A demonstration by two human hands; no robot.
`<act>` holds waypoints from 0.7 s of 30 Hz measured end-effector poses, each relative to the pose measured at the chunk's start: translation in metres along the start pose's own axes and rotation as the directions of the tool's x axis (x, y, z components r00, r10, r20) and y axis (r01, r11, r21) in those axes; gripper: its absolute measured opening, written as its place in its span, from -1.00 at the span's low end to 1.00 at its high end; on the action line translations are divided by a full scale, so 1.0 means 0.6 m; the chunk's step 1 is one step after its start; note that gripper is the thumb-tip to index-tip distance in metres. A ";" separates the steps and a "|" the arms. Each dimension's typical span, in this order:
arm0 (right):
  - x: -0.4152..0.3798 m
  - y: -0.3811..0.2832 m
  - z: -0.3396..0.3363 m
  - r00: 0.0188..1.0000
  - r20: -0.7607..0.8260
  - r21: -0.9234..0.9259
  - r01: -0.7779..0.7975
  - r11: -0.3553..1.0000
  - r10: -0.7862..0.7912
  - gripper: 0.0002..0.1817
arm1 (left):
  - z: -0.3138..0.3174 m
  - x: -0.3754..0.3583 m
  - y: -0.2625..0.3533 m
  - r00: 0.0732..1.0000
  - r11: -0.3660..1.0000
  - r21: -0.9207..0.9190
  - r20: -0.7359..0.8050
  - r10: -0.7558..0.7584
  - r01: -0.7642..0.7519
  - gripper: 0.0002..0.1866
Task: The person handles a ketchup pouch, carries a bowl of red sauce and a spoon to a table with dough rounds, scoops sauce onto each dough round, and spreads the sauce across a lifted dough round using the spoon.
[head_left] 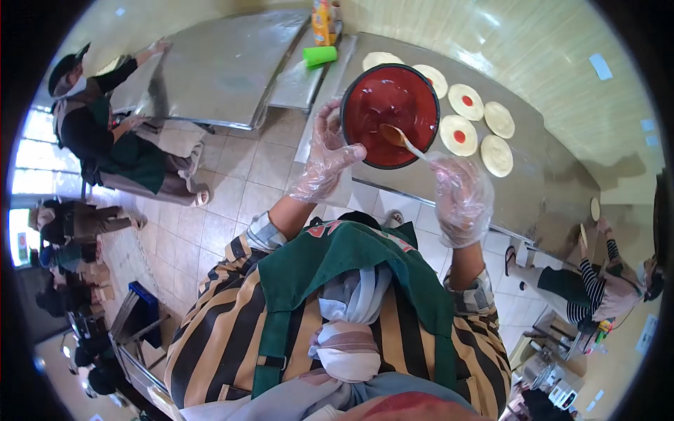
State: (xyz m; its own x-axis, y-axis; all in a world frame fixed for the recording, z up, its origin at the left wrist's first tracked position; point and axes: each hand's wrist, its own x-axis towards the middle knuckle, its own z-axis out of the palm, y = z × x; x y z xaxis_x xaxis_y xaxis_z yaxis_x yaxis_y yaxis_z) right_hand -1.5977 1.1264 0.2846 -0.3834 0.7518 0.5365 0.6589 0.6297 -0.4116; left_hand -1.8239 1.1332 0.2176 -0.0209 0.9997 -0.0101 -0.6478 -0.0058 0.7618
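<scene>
My left hand (330, 151), in a clear plastic glove, grips the left rim of a round bowl (354, 91) with a dark outside. Red sauce (393, 95) coats the inside of the bowl. In my gloved right hand (460, 196) is the pale handle of a spoon (394, 135), its brownish bowl end dipping over the sauce. Beyond the bowl, several flat rounds of dough lie on the metal table; one dough round (472, 109) and another dough round (451, 142) carry a red spot of sauce in the middle.
The steel table (540, 165) runs off to the right along the wall. A green cup (320, 56) lies on its side near an orange-and-yellow package (321, 24). At left a person (116, 126) stands by another steel table (217, 63); at right a person (604, 277) handles dough rounds.
</scene>
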 end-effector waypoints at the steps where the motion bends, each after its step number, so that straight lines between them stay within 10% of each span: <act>1: -0.004 0.000 0.000 1.000 -0.015 -0.021 -0.026 0.999 0.026 -0.78 | 0.010 0.006 -0.003 0.999 0.998 0.040 -0.017 0.043 -0.043 0.03; 8: -0.064 0.003 0.013 0.758 -0.048 0.534 -0.531 0.658 0.651 -0.87 | 0.066 0.024 -0.070 0.990 0.974 0.200 0.108 0.089 -0.109 0.01; 12: -0.080 0.045 0.019 0.633 0.012 0.691 -0.565 0.452 0.774 -0.84 | 0.091 0.035 -0.112 0.993 0.964 0.251 0.103 0.065 -0.090 0.03; 15: -0.061 0.009 0.026 0.488 0.219 0.872 -0.487 0.055 0.845 -0.81 | 0.073 0.015 -0.076 0.993 0.964 0.255 0.110 0.043 -0.071 0.03; 18: -0.068 0.048 -0.001 0.609 0.074 0.837 -0.468 0.283 0.790 -0.82 | 0.089 0.018 -0.088 0.995 0.974 0.222 0.095 0.034 -0.055 0.03; 20: -0.055 0.024 -0.030 0.912 -0.158 0.222 -0.340 0.914 0.378 -0.84 | 0.080 0.000 -0.049 0.996 0.976 0.212 0.081 0.041 -0.057 0.03; 21: -0.047 0.024 -0.045 0.917 -0.151 0.226 -0.332 0.916 0.370 -0.84 | 0.084 0.002 -0.049 0.995 0.978 0.194 0.083 0.057 -0.072 0.03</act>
State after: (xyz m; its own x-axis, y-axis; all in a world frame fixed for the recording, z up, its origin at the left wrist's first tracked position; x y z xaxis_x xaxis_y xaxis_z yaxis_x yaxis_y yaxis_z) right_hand -1.5600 1.1087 0.2834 -0.0094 0.8925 0.4509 0.5841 0.3709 -0.7220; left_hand -1.7667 1.1357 0.2281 0.0058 0.9962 0.0872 -0.4847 -0.0735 0.8716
